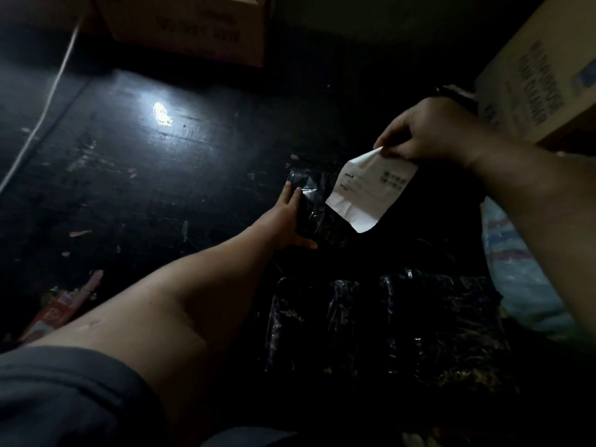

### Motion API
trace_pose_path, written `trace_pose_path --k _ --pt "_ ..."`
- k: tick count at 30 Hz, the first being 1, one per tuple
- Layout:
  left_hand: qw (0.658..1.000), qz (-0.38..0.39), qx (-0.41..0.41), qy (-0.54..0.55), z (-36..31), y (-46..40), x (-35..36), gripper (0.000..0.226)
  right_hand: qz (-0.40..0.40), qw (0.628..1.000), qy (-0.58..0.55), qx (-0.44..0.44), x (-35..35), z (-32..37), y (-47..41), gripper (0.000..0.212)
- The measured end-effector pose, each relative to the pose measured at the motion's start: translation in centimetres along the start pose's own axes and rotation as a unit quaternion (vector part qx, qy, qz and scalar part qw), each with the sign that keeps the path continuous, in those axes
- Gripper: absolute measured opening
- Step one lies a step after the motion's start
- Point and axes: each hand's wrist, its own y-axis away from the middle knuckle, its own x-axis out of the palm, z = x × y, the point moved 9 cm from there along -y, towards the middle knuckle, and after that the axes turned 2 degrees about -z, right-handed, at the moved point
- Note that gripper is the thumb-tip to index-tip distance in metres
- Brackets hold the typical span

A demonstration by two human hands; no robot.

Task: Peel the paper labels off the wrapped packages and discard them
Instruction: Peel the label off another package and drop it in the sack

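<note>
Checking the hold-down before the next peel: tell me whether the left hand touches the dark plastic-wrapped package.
Touching. The head view shows the left hand lying flat on the dark plastic-wrapped package, fingers overlapping its glossy film.

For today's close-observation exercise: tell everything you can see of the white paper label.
The paper label is a white, roughly rectangular sheet with small dark print, too blurred to read. It looks thin and creased, its lower corner curling. It hangs tilted in the air, pinched at its top edge by the right hand, above the dark wrapped package. Whether its lower edge remains stuck there is unclear.
</note>
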Motion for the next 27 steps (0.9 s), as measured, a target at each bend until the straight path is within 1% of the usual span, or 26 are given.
trace_pose_path --k 3,7,9,11,14,17,19,20,24,25,27 --pt "1.0 0.003 -0.014 -0.028 -0.3 0.1 0.1 0.147 -0.036 0.999 -0.019 0.001 -0.2 -0.3 0.6 0.02" --pt "0.998 -0.009 -0.02 -0.06 -0.5 0.3 0.5 0.145 -0.06 0.998 -0.012 -0.011 -0.8 -0.2 1.6 0.022" --pt "0.995 -0.008 -0.04 -0.096 -0.8 0.3 0.2 0.141 -0.073 0.997 -0.021 -0.006 -1.4 -0.4 2.2 0.024" --pt "0.989 -0.001 -0.059 -0.137 -1.7 0.3 -0.7 0.128 -0.087 0.996 -0.033 -0.001 -2.0 -0.8 2.9 0.024" --pt "0.983 -0.017 -0.046 -0.177 -4.0 0.2 -2.4 0.099 -0.111 0.992 -0.055 0.004 -3.2 -1.6 4.5 0.023" --pt "0.98 -0.049 0.005 -0.191 -8.1 -0.3 -3.4 0.086 -0.139 0.989 -0.055 0.009 -5.2 -3.4 6.6 0.024" --pt "0.977 -0.062 0.054 -0.195 -12.0 -0.6 -3.4 0.069 -0.159 0.986 -0.05 0.016 -6.6 -5.1 8.1 0.026" --pt "0.976 -0.065 0.074 -0.193 -14.2 -0.7 -3.2 0.064 -0.169 0.984 -0.048 0.02 -7.2 -6.1 8.8 0.027" --pt "0.972 -0.072 0.128 -0.185 -22.9 -0.8 -1.1 0.057 -0.199 0.977 -0.059 0.043 -9.3 -11.5 12.2 0.038" --pt "0.969 -0.077 0.143 -0.186 -25.1 -0.8 -0.3 0.054 -0.2 0.977 -0.054 0.051 -9.7 -13.2 13.1 0.036" --pt "0.964 -0.082 0.168 -0.188 -29.6 -0.5 1.5 0.05 -0.201 0.977 -0.032 0.069 -10.8 -17.0 15.1 0.026"
